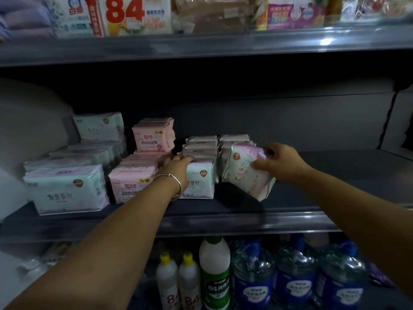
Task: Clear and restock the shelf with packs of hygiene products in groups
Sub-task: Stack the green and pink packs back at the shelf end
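Note:
On the middle shelf stand rows of hygiene packs. Mint-green packs fill the left, pink packs come beside them, and a further pink pack sits on top at the back. My left hand, a bangle on its wrist, rests on top of a small mint pack at the front of a middle row. A tilted white-and-pink pack is gripped in my right hand just right of that row, its lower corner near the shelf.
The shelf's right half is bare dark metal. Above, an upper shelf carries detergent and tissue packs. Below stand white bottles with yellow caps, a green-labelled bottle and large blue water jugs.

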